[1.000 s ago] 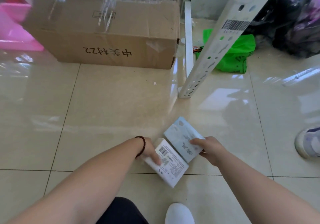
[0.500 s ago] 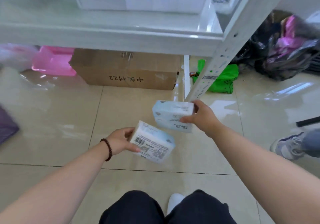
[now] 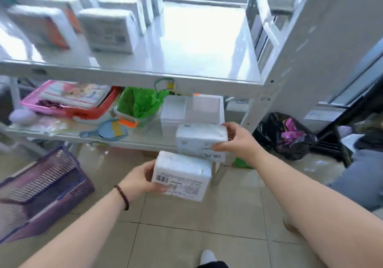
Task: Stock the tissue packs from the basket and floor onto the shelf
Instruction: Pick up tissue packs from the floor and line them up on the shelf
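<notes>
My left hand grips a white tissue pack with a barcode label facing me. A second, pale blue tissue pack is held in my right hand, a little higher and to the right. Both packs hang in the air in front of the white shelf, below its upper board. Several tissue packs stand in rows on the left of that board; its right half is bare. A purple basket lies tilted on the floor at the left.
The lower shelf board holds a pink tray, a green bag and clear boxes. A black rubbish bag sits right of the shelf post. Another person's leg is at far right.
Both hands have lifted the two packs from the floor up to shelf height. The view has risen from the floor and cardboard box to the shelf boards.
</notes>
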